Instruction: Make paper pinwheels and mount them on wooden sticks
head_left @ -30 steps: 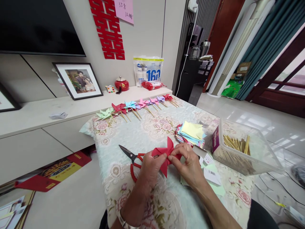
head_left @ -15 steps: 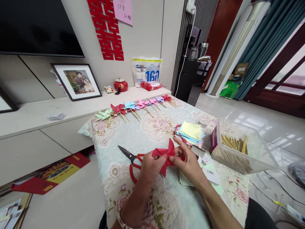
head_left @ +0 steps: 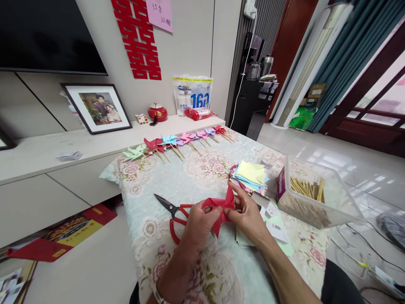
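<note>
Between my two hands is a red paper pinwheel point(head_left: 218, 217), its blades folded toward the middle. My left hand point(head_left: 202, 221) pinches it from the left, thumb near the centre. From the right, my right hand point(head_left: 245, 215) grips it with the thumb pressed close to the other thumb. A pair of scissors point(head_left: 172, 209) with red handles lies partly open on the table, its handles close beside my left hand. Behind my right hand sits a stack of coloured paper squares point(head_left: 251, 174). Pale green sheets and a small white box point(head_left: 276, 228) lie under and beside my right forearm.
Finished pinwheels on sticks point(head_left: 169, 141) line the far table edge. At the right, a clear plastic box point(head_left: 335, 202) holds many wooden sticks point(head_left: 305, 188). A floral tablecloth point(head_left: 209, 164) covers the table. Beyond stands a white cabinet point(head_left: 95, 145) with a framed photo point(head_left: 98, 109).
My right fingers have closed in around the pinwheel's right blade, and its upper blade leans a little more to the right. The whole view has shifted slightly.
</note>
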The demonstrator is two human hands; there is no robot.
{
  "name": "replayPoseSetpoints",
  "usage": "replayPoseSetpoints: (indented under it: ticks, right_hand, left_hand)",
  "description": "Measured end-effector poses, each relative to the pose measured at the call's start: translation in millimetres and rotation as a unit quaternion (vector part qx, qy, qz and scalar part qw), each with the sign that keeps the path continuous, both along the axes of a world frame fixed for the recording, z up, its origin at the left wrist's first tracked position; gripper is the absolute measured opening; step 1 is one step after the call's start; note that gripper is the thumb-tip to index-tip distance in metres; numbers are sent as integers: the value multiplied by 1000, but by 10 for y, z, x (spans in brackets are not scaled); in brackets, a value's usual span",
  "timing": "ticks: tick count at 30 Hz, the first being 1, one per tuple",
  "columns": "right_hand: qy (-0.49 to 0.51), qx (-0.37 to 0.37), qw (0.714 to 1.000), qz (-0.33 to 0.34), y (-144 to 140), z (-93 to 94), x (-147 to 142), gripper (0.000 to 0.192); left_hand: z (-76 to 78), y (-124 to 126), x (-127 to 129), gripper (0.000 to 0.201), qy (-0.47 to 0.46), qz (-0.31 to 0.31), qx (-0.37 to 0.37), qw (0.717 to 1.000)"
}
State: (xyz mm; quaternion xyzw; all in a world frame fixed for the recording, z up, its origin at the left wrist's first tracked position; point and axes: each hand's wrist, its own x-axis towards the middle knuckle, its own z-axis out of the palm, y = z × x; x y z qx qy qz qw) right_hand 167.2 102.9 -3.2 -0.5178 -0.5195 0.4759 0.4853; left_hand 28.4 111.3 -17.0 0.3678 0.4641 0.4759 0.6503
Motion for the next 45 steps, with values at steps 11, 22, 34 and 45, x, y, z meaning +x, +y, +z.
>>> replayPoseSetpoints:
  ticks: [11, 22, 34, 45]
  right_hand:
    - [-6, 11, 1000, 3, -10, -9, -13, 73]
    - [-167, 160, 966, -113, -76, 338, 404, 28]
    - [-660, 52, 749, 18, -53, 355, 742, 20]
    - [-699, 41, 712, 54, 39, 253, 710, 21]
  left_hand:
    - [20, -24, 13, 21, 11, 7, -29, 1000]
    - [30, 65, -25, 26, -64, 84, -46, 993]
    - [70, 71, -28, 25, -95, 110, -51, 988]
    - [110, 80, -28, 25, -125, 123, -47, 983]
